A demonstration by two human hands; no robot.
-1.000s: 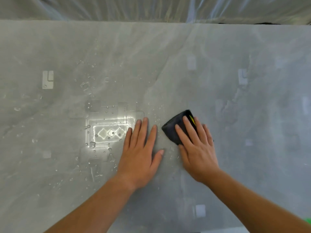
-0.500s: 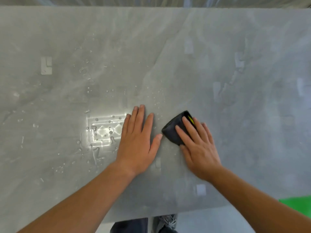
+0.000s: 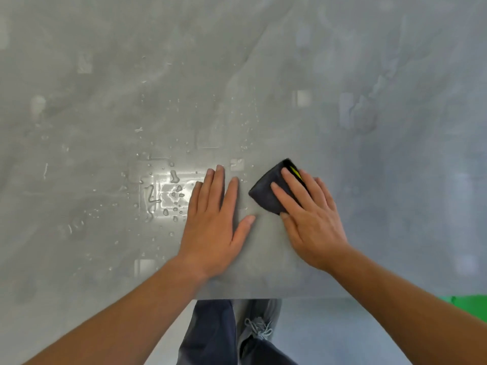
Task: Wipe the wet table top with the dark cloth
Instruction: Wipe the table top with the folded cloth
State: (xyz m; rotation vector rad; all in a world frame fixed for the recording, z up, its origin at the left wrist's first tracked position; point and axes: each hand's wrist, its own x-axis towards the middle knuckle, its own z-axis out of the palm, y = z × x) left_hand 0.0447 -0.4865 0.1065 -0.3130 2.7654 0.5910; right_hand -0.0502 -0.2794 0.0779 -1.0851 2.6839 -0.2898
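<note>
1. While your right hand [image 3: 311, 217] lies flat on the small folded dark cloth with the yellow-green tag [image 3: 271, 192], its fingers are spread and extended, pressing down on the fabric rather than curling round it; that flat pressure, by my reading, keeps the whole pad against the surface.
2. Your left hand [image 3: 213, 222] rests palm down on the grey, marble-veined table top [image 3: 369, 180], just beside the cloth but not touching it. Its fingers are straight and splayed and grip nothing. It looks like a brace for your weight as you lean over the table.
3. Past your left hand, on the side away from the cloth, sits the shining patch of pooled water and droplets [image 3: 168, 193], with your fingertips at its edge. Finer beads scatter beyond it, further from you.
4. On the cloth's other side, the table top looks dull and mostly free of drops.
5. Judging from this, most wiping remains: you would need to sweep the cloth across towards the pool, lifting your left hand clear first.
</note>
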